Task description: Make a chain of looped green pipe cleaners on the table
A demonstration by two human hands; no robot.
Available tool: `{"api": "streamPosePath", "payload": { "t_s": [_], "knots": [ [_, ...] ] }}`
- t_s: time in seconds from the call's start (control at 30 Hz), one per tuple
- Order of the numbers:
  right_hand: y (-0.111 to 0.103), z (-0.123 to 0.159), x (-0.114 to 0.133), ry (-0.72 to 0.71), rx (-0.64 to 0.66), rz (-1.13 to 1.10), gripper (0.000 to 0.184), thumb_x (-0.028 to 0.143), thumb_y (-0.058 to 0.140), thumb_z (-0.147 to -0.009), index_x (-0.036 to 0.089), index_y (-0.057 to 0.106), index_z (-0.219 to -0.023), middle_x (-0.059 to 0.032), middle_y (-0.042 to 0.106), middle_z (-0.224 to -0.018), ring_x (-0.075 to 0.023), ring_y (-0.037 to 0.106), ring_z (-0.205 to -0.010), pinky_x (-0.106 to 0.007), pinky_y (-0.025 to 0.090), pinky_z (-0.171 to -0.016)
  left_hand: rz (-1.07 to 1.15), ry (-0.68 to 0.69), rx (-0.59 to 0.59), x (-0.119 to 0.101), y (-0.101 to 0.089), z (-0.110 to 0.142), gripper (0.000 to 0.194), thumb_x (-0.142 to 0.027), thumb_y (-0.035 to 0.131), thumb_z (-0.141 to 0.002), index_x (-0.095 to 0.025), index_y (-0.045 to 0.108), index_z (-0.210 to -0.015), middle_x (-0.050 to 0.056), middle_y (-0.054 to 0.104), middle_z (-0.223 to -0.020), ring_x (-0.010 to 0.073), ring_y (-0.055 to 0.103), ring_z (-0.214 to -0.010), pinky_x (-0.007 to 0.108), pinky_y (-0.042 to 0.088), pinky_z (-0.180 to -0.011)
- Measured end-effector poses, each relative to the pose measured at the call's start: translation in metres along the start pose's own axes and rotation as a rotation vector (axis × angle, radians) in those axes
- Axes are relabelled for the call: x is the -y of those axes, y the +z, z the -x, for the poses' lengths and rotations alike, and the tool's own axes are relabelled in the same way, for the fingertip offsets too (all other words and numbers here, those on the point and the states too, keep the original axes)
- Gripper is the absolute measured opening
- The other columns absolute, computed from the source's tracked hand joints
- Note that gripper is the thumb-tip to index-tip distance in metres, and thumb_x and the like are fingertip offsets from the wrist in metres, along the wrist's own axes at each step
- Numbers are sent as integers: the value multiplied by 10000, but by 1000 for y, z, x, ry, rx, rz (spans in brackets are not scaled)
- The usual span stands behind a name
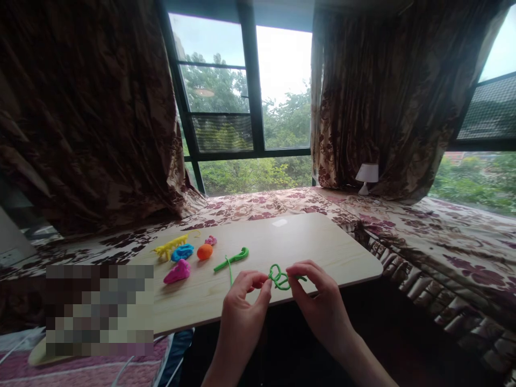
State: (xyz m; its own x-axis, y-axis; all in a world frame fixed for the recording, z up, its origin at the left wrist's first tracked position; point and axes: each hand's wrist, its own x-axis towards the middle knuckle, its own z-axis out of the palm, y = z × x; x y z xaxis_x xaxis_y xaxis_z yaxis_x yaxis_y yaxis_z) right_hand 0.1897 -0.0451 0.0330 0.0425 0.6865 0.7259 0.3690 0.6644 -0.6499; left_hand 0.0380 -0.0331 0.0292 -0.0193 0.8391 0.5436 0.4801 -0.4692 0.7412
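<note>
Above the table's near edge, a thin green clay strand [281, 283] forms loose, crossing loops. My left hand [246, 295] pinches its left side between thumb and forefinger. On the other side, my right hand [316, 287] has its fingertips closed on the strand, and a short end pokes out past them. Just beyond my left hand lies a thicker green clay stick [231, 259] with a curled end. Another thin green strand [230, 269] crosses that stick and runs down behind my left hand, where its lower end is hidden.
On the left of the wooden table [298, 242] lie a yellow clay figure [171, 247], a blue clay piece [183, 252], an orange clay ball [205, 251], a small pink clay piece [210, 240] and a magenta clay lump [177, 272]. A white lamp [366, 174] stands behind, right.
</note>
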Motion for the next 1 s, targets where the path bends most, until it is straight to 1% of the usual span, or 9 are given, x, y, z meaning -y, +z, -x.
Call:
{"api": "streamPosePath", "payload": {
  "t_s": [0.13,0.27,0.43,0.5,0.6,0.67,0.73,0.83,1.0],
  "knots": [
    [8,2,-6,31,-66,-19,141,130,548,-787,242,602,-855,-5,616,-834,-172,558,-804,-326,419,-775,15,8,9,-2,1,2,104,-297,544,-771,-220,608,-799,-10,605,-827,146,566,-795,273,460,-740],
    [12,2,-9,89,-141,-83,80,179,571,-785,233,601,-835,-8,619,-836,-176,557,-823,-326,421,-784,60,-8,43,-3,2,3,116,-303,537,-781,-221,601,-833,-5,604,-867,147,564,-825,270,458,-751],
    [16,1,-12,184,-151,-150,52,219,562,-788,211,608,-811,-5,618,-805,-167,567,-788,-294,437,-740,119,-79,120,-1,4,3,144,-321,514,-797,-214,595,-848,-6,614,-830,144,577,-797,278,456,-769],
    [19,1,-15,205,-156,-147,66,224,547,-794,206,608,-809,-4,620,-796,-162,567,-776,-283,435,-730,106,-79,101,4,6,2,157,-330,507,-798,-210,595,-847,0,612,-836,147,579,-791,277,461,-752],
    [26,3,-24,189,-155,-70,75,224,529,-803,207,601,-818,-8,620,-804,-162,561,-768,-289,420,-736,-24,-11,20,16,13,-3,167,-323,485,-802,-201,594,-832,16,601,-863,149,576,-774,282,461,-729],
    [30,7,-33,155,-131,34,78,207,526,-803,215,599,-827,-8,622,-816,-168,557,-777,-307,398,-764,-142,32,3,26,18,-5,162,-300,468,-804,-198,594,-813,23,595,-848,153,572,-768,292,453,-731],
    [33,12,-42,121,-80,161,90,183,531,-796,225,605,-824,-5,627,-815,-178,551,-799,-328,366,-799,-217,42,30,35,22,-4,145,-268,473,-792,-199,598,-766,19,589,-787,161,565,-755,303,443,-723],
    [32,20,-53,106,8,304,96,173,535,-797,233,608,-815,-2,630,-809,-191,538,-818,-339,334,-812,-262,34,88,42,24,1,125,-225,497,-760,-209,609,-709,12,585,-725,178,552,-757,324,424,-725],
    [27,25,-57,103,70,393,81,196,526,-818,230,599,-826,-6,625,-820,-193,525,-822,-330,313,-799,-339,57,171,38,18,7,156,-174,508,-724,-233,631,-801,13,602,-811,195,536,-852,341,393,-790]
  ]
}}
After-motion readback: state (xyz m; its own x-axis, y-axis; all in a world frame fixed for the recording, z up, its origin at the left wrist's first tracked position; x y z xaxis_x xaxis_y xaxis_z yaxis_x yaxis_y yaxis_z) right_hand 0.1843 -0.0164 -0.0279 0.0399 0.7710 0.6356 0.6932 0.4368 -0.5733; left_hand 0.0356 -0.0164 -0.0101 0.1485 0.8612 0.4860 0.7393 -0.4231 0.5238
